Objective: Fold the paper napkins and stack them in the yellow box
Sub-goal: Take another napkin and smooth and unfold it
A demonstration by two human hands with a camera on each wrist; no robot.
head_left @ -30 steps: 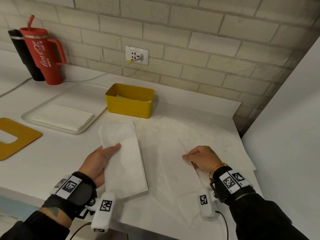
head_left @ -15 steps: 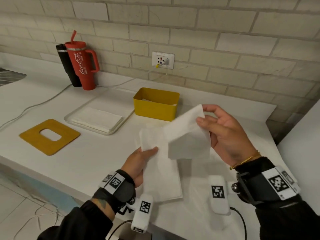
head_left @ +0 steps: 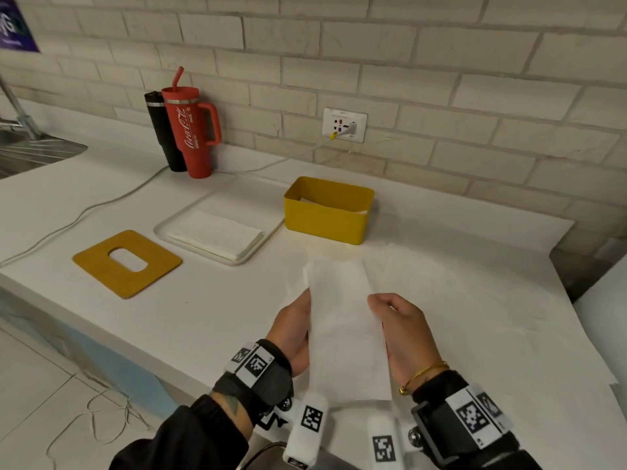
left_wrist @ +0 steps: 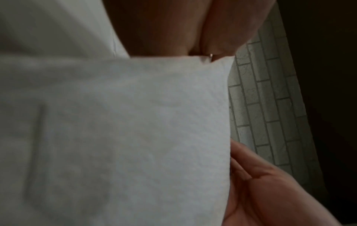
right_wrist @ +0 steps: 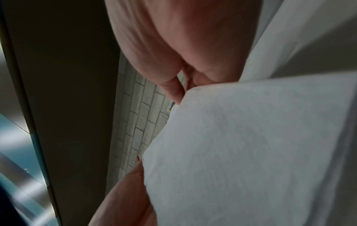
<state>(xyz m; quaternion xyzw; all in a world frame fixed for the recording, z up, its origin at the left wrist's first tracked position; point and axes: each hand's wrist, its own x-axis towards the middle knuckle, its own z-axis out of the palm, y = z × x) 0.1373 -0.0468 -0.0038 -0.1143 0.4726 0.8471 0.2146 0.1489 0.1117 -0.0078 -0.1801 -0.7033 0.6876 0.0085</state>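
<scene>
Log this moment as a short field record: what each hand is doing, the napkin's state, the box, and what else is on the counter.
left hand: holds the napkin's left edge
right hand: holds its right edge
napkin: folded into a long strip, held between both hands
yellow box: at the back of the counter, white paper inside
tray: left of the box, holds a napkin stack
other: yellow lid, red tumbler

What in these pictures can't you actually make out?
- Head view: what fills the yellow box; its front wall hides all but a white edge.
- Head view: left hand fingers, behind the napkin.
- Wrist views: the napkin covers most of each, blurred.
</scene>
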